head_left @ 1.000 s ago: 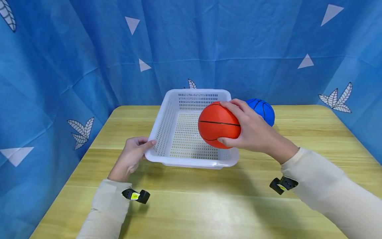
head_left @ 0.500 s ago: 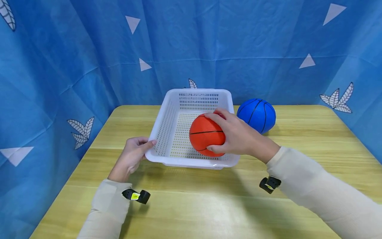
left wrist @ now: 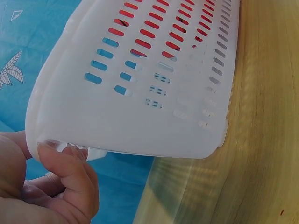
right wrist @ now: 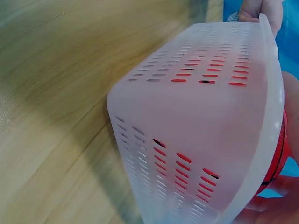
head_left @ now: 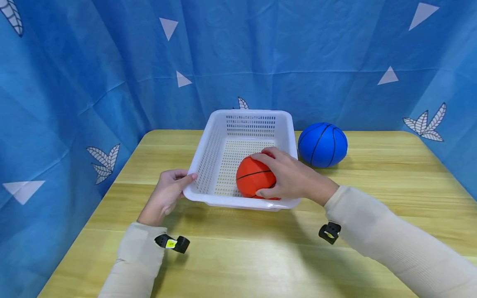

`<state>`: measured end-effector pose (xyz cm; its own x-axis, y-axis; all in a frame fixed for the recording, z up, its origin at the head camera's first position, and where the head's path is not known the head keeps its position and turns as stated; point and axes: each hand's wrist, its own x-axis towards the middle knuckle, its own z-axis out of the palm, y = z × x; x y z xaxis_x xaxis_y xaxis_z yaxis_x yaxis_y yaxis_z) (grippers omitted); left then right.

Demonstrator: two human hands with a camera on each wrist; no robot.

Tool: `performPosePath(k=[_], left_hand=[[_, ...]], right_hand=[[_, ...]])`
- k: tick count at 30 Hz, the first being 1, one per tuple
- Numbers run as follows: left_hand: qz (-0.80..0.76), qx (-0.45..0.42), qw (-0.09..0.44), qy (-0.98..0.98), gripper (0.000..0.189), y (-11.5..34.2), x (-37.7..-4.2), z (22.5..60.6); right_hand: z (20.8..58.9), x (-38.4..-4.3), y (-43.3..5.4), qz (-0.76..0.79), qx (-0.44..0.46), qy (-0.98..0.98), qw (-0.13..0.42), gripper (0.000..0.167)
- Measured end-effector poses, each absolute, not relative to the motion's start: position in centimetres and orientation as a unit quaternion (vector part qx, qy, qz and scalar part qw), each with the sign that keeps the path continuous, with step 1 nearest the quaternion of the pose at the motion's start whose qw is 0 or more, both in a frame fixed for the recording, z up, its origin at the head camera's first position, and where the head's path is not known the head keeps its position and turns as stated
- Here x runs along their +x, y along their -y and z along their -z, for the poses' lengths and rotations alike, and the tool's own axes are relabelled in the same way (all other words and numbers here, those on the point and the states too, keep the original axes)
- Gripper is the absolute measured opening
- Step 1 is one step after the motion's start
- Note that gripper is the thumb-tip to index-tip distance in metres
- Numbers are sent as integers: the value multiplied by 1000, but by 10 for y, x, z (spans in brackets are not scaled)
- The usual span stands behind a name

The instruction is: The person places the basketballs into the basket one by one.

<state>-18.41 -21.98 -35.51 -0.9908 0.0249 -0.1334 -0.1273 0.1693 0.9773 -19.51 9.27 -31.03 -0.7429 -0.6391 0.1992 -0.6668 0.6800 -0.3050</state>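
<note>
One white rectangular plastic basket [head_left: 223, 201], its walls pierced with slots, sits on a wood-grain table [head_left: 231, 256]; the left hand [head_left: 170, 190] pinches its rim near the front left corner. Of two round balls with black seam lines, the red-orange ball [head_left: 253, 178] is gripped by the right hand [head_left: 288, 176] inside the basket, lower than a second ago; the blue ball [head_left: 322, 145], then partly hidden, shows whole just beside the basket.
</note>
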Motion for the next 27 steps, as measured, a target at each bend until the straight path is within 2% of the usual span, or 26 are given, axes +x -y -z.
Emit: performPosePath(k=[13, 21, 27], left_hand=[[-644, -39, 67, -761, 37, 221, -184, 353], [-650, -38, 67, -756, 38, 221, -184, 355], [-658, -36, 67, -750, 38, 222, -184, 356]], right_hand=[[312, -203, -93, -219, 326, 919, 7, 71], [308, -207, -108, -225, 299, 926, 54, 66], [308, -218, -133, -244, 245, 936, 71, 66]])
